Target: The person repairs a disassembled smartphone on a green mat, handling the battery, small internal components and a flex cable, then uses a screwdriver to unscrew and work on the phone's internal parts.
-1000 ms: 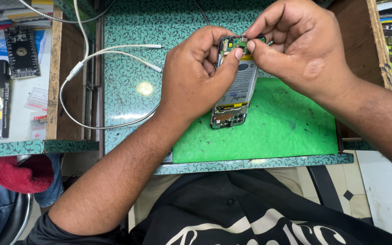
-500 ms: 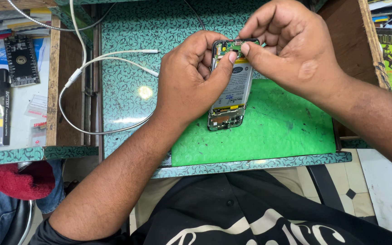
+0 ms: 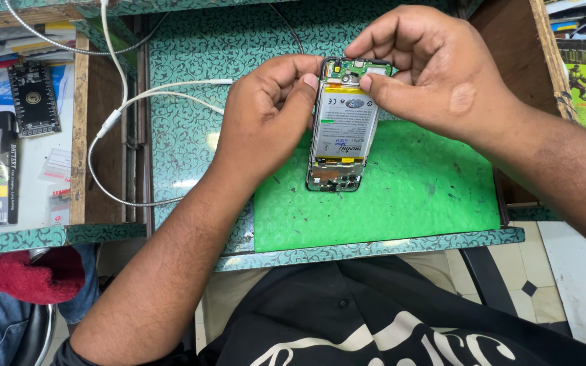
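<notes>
Opened smartphone (image 3: 337, 132), back cover off, silver battery (image 3: 342, 129) exposed, lies at the far edge of the green mat (image 3: 401, 196). Left hand (image 3: 266, 115) clamps the phone's left side; right hand (image 3: 435, 74) pinches its top by the green circuit board (image 3: 357, 68). Likely light, stiff, fragile: hold by the frame edges, not the board. No containers seen. White cable (image 3: 137, 102) left of the mat.

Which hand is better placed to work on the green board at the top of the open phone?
Probably the right hand: its fingertips already pinch at the board, while the left hand grips the phone by its side.
</notes>
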